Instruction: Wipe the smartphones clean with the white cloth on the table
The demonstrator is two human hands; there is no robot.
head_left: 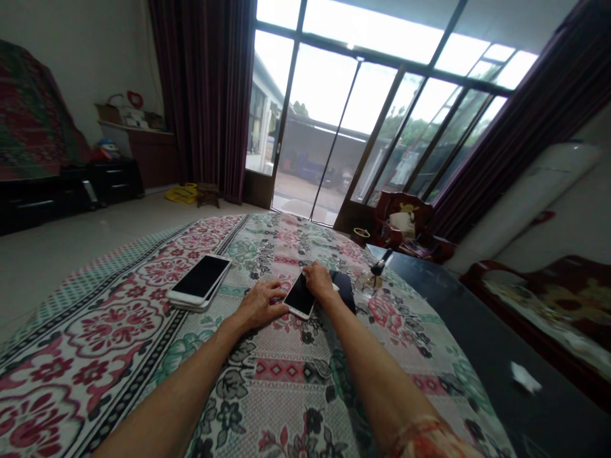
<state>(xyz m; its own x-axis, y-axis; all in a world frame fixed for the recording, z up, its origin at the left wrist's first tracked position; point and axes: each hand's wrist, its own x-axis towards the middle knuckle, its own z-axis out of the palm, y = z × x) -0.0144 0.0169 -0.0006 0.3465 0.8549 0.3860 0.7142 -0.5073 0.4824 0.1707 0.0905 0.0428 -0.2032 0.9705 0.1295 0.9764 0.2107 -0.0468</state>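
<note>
A white phone with a dark screen [300,297] lies on the patterned tablecloth [281,394]. My left hand [264,303] rests at its left edge, fingers apart and reaching toward it. Over the phone's upper right part is my right hand [317,278], its fingers bent down at the top edge; what is between them, if anything, is hidden. A dark flat case [347,294] sits just right of my right hand, partly behind it. To the left, a stack of white tablets or large phones [199,280] has a dark screen facing up.
A clear glass object [370,283] with a black item [382,262] stands right of the dark case. Beyond the cloth's right edge runs a dark surface [470,331] with a crumpled white tissue [525,377]. Wooden chairs [405,219] and glass doors lie behind.
</note>
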